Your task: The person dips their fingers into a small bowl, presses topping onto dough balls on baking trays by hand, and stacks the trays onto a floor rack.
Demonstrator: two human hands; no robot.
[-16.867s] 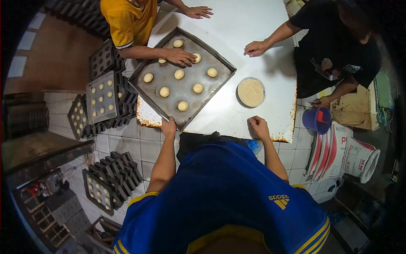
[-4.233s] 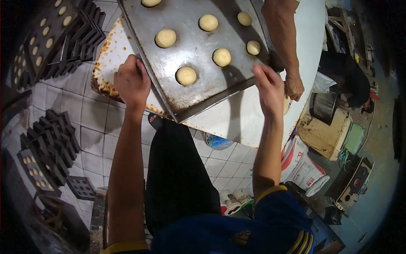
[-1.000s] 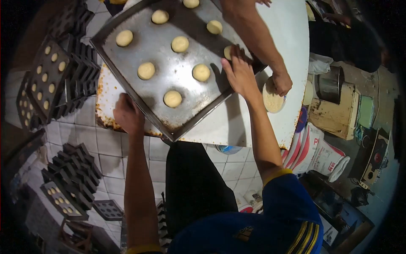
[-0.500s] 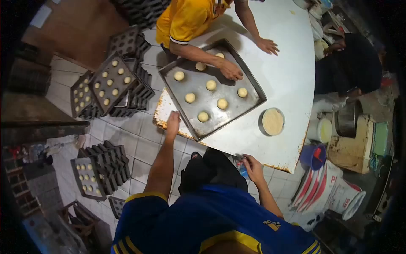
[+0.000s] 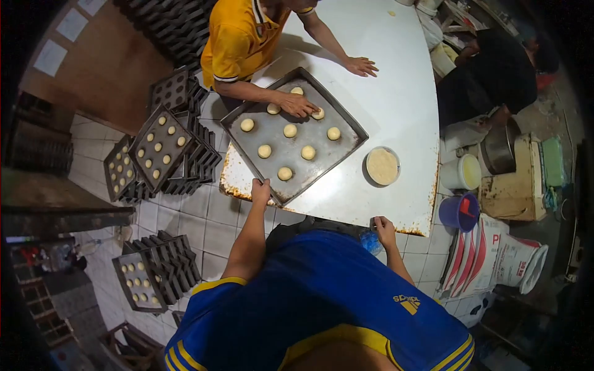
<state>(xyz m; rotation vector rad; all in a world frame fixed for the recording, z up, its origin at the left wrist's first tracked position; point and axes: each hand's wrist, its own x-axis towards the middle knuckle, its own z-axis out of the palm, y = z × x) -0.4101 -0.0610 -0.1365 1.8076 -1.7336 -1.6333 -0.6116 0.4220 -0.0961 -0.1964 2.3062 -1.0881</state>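
A square metal tray (image 5: 247, 148) with several pale dough balls (image 5: 290, 130) lies turned on the white table (image 5: 396, 105). My left hand (image 5: 261, 190) is closed at the tray's near left edge, by the bottom corner. On the table's front edge rests my right hand (image 5: 384, 229), fingers curled; whether anything is in them cannot be made out. A round container of pale crumbs (image 5: 383, 166) stands right of the tray. A co-worker's hand (image 5: 299, 105) reaches over the tray and touches a dough ball (image 5: 318, 114). That person's other hand (image 5: 361, 66) lies flat on the table.
Stacked trays with dough balls (image 5: 159, 148) stand at left, with another stack (image 5: 140, 278) lower down. At right are a white bucket (image 5: 463, 172), a purple bucket (image 5: 458, 212), printed sacks (image 5: 489, 256) and a person in black (image 5: 489, 77) bending down.
Since half a second ago, my right hand has come onto the table edge. The co-worker's hand has moved from bare tray onto a dough ball. A second ago my right hand was over the tray.
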